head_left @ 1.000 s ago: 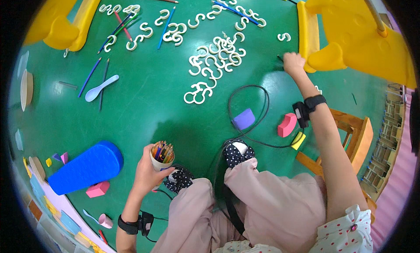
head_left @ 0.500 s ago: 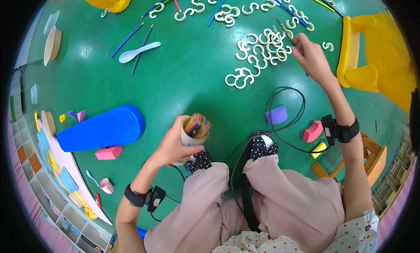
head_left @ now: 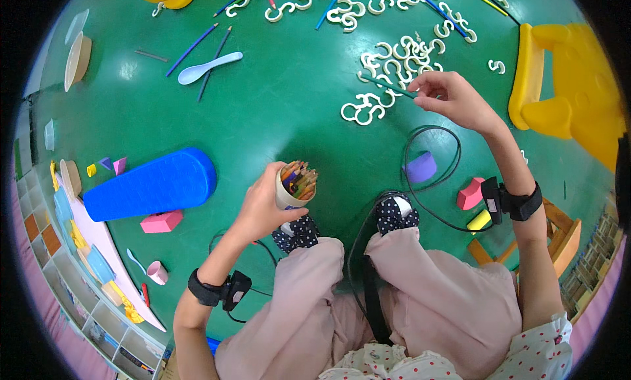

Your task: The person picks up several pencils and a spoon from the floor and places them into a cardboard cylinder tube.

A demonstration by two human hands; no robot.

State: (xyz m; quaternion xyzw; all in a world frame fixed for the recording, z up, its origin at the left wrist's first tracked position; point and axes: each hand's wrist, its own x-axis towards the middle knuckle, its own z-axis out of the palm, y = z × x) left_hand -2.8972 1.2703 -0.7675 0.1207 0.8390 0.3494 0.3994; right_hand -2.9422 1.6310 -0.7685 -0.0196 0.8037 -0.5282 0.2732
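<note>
My left hand [head_left: 263, 199] is wrapped round a pale cup [head_left: 286, 198] packed with colored pencils [head_left: 300, 180], points up, tilted above the green floor by my shoes. Between the fingertips of my right hand [head_left: 447, 97] is a dark green pencil [head_left: 388, 85]. It points left, over a pile of white S-shaped hooks [head_left: 394, 68]. More hooks and loose pencils, among them a blue pencil [head_left: 330, 8], lie scattered along the far side. Farther left, a light blue spoon [head_left: 207, 69] rests across a dark pencil [head_left: 220, 51].
A long blue block [head_left: 154, 184] and a pink block [head_left: 162, 221] lie at left. Yellow chairs [head_left: 572, 77] stand at far right and far left. A looped black cable [head_left: 407, 160] runs beside a purple block [head_left: 420, 166], near a red block [head_left: 470, 194]. A pink cup [head_left: 157, 272] sits lower left.
My right hand has moved left and nearer, lifting the green pencil from beside the hooks. The pencil cup in my left hand has shifted slightly and its opening shows more clearly.
</note>
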